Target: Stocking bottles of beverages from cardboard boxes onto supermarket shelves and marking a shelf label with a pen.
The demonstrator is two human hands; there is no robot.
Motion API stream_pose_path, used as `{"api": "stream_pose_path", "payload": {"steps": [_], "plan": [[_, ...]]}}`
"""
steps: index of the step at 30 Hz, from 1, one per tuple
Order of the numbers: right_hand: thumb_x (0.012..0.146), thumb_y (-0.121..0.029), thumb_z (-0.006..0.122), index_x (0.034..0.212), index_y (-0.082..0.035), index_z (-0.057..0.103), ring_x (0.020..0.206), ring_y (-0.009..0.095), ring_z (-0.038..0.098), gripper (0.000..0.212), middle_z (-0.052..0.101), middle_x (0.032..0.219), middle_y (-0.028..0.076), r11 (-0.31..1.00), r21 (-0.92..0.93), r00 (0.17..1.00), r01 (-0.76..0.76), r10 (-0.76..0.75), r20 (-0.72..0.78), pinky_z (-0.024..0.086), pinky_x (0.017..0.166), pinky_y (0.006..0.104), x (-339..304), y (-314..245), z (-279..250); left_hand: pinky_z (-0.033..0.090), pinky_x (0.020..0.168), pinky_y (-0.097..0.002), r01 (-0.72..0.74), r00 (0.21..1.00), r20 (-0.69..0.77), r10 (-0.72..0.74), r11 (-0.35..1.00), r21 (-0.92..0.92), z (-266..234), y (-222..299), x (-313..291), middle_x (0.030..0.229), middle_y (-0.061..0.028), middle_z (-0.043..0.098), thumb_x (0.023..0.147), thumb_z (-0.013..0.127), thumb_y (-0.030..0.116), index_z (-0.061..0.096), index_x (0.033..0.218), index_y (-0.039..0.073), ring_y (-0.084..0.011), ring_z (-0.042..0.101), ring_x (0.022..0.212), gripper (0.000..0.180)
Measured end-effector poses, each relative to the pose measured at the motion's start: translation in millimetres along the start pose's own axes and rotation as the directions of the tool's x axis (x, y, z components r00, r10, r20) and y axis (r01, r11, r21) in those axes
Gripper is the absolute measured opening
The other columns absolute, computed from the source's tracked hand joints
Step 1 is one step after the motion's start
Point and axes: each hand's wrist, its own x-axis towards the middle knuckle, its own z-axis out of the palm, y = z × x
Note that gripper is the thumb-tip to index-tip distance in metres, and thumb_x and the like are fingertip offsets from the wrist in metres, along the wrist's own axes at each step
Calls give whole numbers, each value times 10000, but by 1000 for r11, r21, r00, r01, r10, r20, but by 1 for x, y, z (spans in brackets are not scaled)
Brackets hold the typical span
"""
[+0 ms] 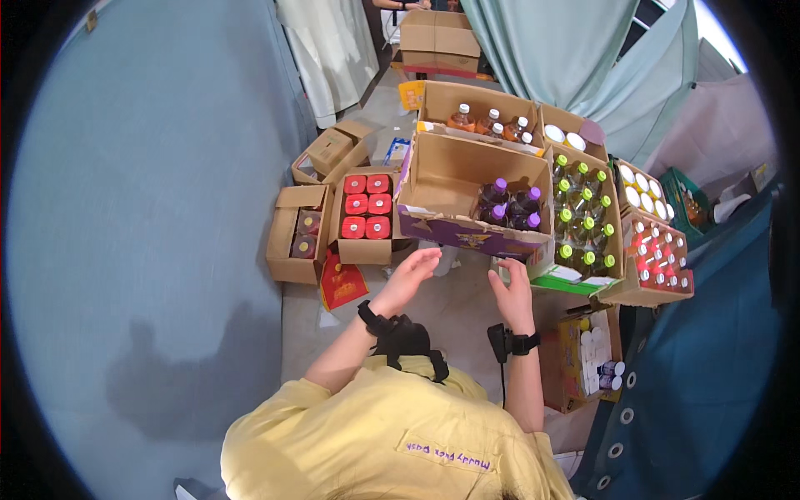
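Note:
My left hand [414, 273] is held in front of the purple-sided carton [442, 171], fingers stretched out with nothing in them. To its right my right hand [514, 290] is also empty, its thumb apart from the bent fingers, close to the carton's lower right corner. Dark bottles with purple caps [510, 204] stand in the carton's right part, and its left part shows bare cardboard. Right of it, a green-edged carton [546, 271] holds several dark bottles with lime-green caps [586, 212]. Black straps circle both my wrists.
Behind stands a carton of orange-brown bottles with white caps [492, 123]. At left are a box of red-lidded containers [367, 204] and a red packet [343, 282]. Pink-red bottles [660, 254] and a box of white containers [592, 358] stand at right. Curtains [167, 208] flank the space.

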Motion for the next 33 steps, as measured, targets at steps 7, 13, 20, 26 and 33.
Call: {"api": "stream_pose_path", "payload": {"steps": [7,13,20,26,33], "plan": [[822,-212,620,1076,9,522,1044,348,516,351,544,1083,193,1000,30,1000,1,-2,18,411,895,389,65,-1,-6,295,1052,-364,-18,999,-38,10,973,-230,-19,22,65,1408,-122,341,969,366,287,312,1355,14,-222,312,1313,476],[829,-266,619,1175,18,477,1075,339,524,469,544,1144,211,999,-3,997,-44,44,57,413,915,372,144,1,-7,226,1091,-370,-15,999,27,27,928,-371,-26,73,159,1459,-137,237,958,385,341,218,1391,-9,-225,223,1354,581],[840,-299,620,1240,45,428,1133,299,500,561,509,1216,229,981,180,994,-72,55,98,389,953,360,264,24,39,97,1124,-366,54,997,71,-23,878,-476,-59,120,291,1501,-165,53,927,403,402,66,1414,-33,-242,66,1393,735],[829,-288,635,1256,78,386,1124,266,494,615,512,1200,226,896,399,978,-195,147,148,391,940,329,372,44,83,17,1124,-364,200,980,119,-162,840,-504,-76,128,397,1493,-201,-44,871,453,473,-19,1405,-52,-254,-38,1395,884],[773,-292,651,1244,80,419,1158,333,477,644,493,1222,252,982,149,991,-117,106,79,381,969,369,435,73,146,216,1053,-354,290,956,70,-285,877,-384,-105,79,480,1364,-116,391,850,434,507,349,1319,-9,-229,326,1266,703]]}}
